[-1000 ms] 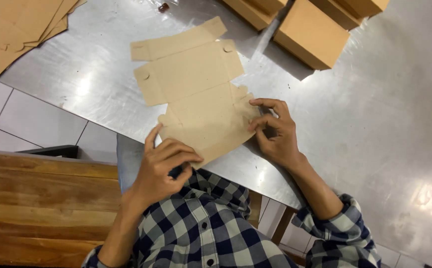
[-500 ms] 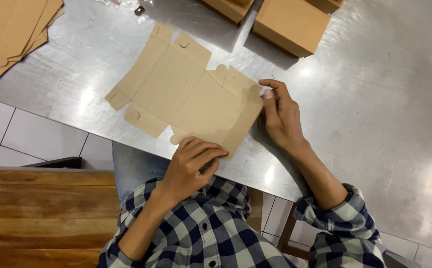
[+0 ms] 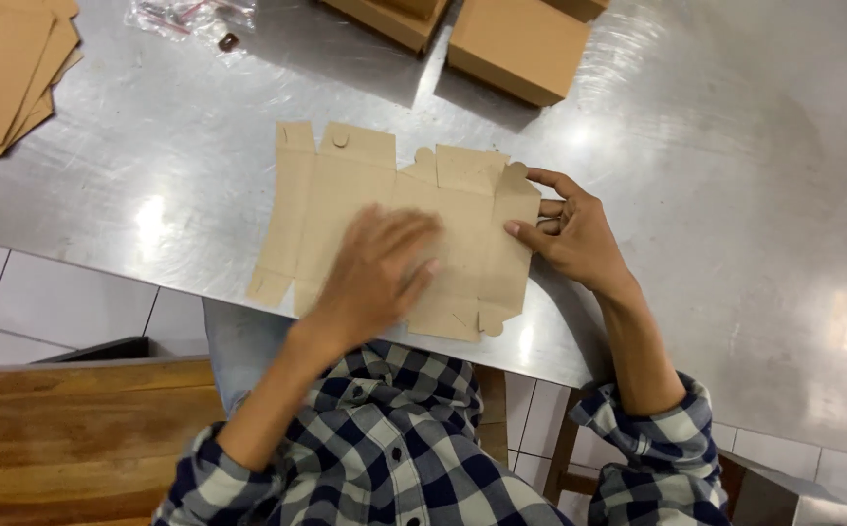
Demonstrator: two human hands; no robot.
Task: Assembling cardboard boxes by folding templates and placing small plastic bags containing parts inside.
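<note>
Brown card, die-cut and unfolded, the box blank (image 3: 385, 209) lies flat at the near edge of the steel table (image 3: 716, 195), with the left hand (image 3: 377, 273) spread open and pressing down on its middle. Just right of it, the right hand (image 3: 574, 239) pinches the blank's right flap between thumb and fingers; creasing cleanly probably means keeping that flat palm firm while the flap lifts along its score. Farther off sit finished cardboard boxes (image 3: 516, 44), with a stack of blanks (image 3: 5, 78) far left.
</note>
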